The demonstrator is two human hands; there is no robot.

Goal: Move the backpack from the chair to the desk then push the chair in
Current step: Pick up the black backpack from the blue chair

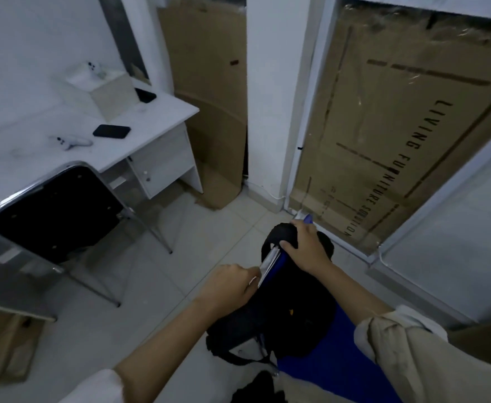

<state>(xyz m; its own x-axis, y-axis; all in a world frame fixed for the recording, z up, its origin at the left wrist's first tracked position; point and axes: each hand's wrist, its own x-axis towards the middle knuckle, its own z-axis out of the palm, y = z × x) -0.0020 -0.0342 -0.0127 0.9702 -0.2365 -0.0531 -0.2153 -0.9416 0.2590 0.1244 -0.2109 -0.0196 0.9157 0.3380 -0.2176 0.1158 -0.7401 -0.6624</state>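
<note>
The black backpack [293, 309] sits low in the middle of the view, resting against a blue chair [334, 362] with a chrome tube [267, 264] along its edge. My right hand [305, 248] is closed over the backpack's padded top loop. My left hand [229, 283] is clenched at the backpack's left edge, right beside the chrome tube. The white desk [157, 114] stands at the far left, well apart from the backpack. A black chair [58, 210] with a chrome frame stands in front of the desk, its back towards me.
On the desk lie two black phones [112, 131], a white controller [71, 141] and a pale box [104, 91]. Large flat cardboard cartons [383, 126] lean against the wall ahead and to the right. Pale floor tiles [203, 237] lie between me and the desk.
</note>
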